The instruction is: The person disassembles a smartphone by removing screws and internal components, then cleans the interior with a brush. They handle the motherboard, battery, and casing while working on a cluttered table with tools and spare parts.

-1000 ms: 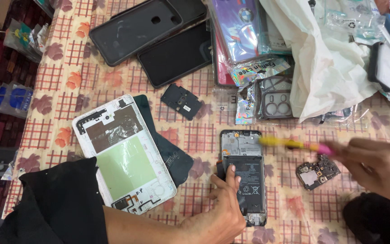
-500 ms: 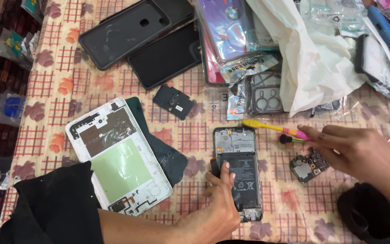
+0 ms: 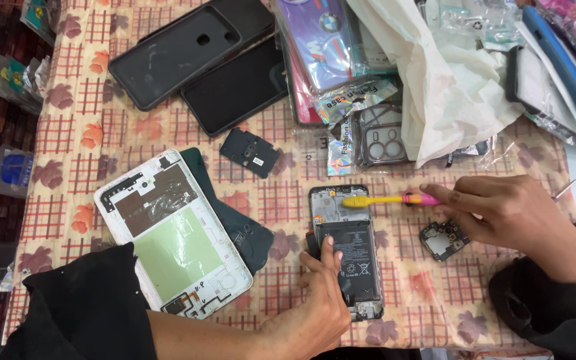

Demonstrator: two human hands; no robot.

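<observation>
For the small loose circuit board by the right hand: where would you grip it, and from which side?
Take the circuit board by its two outer edges, pinching from above. It lies flat on the tablecloth, alone, so no face can be got under, and its edges look thin and uneven. Coming from the right seems best, since the right hand hovers just above it and the opened phone lies to its left.

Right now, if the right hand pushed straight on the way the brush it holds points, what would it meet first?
The right hand points its yellow-pink brush leftward. The brush head already sits over the opened phone, at its top end, so that comes first; actual contact is unclear.
</observation>
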